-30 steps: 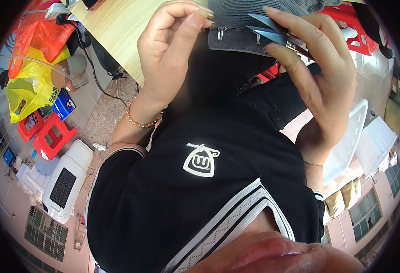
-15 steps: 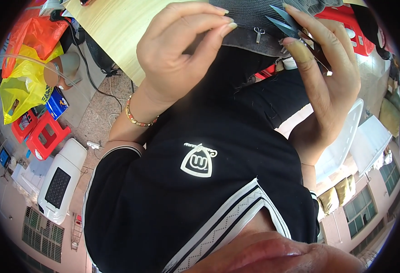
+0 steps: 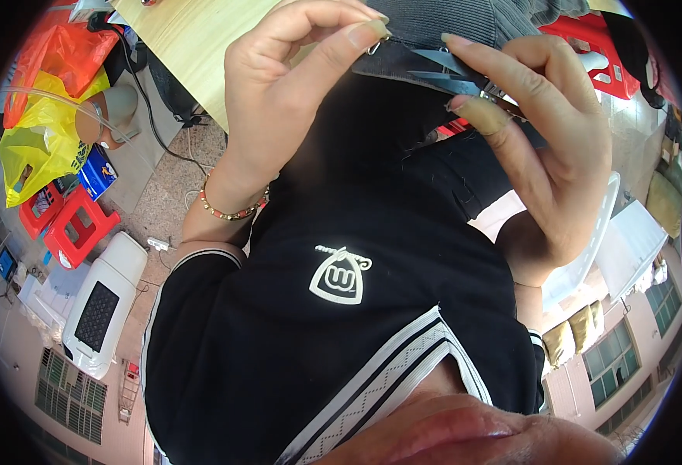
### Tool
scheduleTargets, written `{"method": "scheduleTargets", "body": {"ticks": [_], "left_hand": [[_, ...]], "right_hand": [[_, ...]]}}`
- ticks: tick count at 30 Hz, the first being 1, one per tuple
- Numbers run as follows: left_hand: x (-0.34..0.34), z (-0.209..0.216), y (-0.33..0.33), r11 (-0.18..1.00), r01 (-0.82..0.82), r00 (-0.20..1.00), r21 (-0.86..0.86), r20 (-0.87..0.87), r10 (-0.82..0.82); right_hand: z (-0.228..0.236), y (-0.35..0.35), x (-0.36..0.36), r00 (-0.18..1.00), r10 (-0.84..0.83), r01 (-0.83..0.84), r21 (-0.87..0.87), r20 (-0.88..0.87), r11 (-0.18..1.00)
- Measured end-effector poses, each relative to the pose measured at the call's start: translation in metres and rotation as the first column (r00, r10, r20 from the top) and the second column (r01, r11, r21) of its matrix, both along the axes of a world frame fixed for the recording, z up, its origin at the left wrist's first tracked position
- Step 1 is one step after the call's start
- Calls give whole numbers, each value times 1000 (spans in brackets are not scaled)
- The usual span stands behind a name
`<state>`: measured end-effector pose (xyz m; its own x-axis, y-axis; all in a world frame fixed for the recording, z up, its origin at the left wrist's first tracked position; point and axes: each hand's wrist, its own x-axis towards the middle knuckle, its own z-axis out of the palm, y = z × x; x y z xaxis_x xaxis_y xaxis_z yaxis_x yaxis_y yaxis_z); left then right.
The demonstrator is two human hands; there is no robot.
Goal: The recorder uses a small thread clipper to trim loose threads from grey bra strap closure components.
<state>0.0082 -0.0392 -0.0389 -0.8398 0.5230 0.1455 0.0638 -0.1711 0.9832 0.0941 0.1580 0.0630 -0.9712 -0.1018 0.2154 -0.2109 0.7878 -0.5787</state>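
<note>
My left hand (image 3: 279, 93) is closed in a pinch on a small silvery wire hook (image 3: 374, 46) at the edge of a dark grey ribbed cloth piece (image 3: 457, 22). Between the fingers of my right hand (image 3: 554, 139) rests a pair of thread snips (image 3: 443, 70). Its two pointed blades are apart and point left toward the hook, over the dark band along the cloth's edge. The blades stay a short way off the left fingertips. Part of the snips' body is hidden by my right thumb and fingers.
The cloth lies over the front of a pale wooden table (image 3: 178, 46) and hangs toward my lap. At left are a yellow plastic bag (image 3: 34, 147), a red stool (image 3: 81, 229) and a black cable (image 3: 151, 116). Another red stool (image 3: 616, 74) stands at the far right.
My left fingers have closed on the wire hook and dropped slightly. My right hand has moved left and down, and the snips' blades have swung round to point left.
</note>
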Motion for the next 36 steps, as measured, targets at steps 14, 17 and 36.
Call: {"method": "scheduleTargets", "body": {"ticks": [14,17,36], "left_hand": [[2,-3,-1,997,-71,987,-7,-144,69],[3,-5,0,995,-96,963,-13,-255,90],[-20,-46,66,622,111,830,775,-416,371]], "right_hand": [[14,-20,-20,992,-57,25,270,113,962],[19,-22,-24,988,-51,1,329,144,944],[18,-2,-17,975,-196,220,299,-109,929]]}}
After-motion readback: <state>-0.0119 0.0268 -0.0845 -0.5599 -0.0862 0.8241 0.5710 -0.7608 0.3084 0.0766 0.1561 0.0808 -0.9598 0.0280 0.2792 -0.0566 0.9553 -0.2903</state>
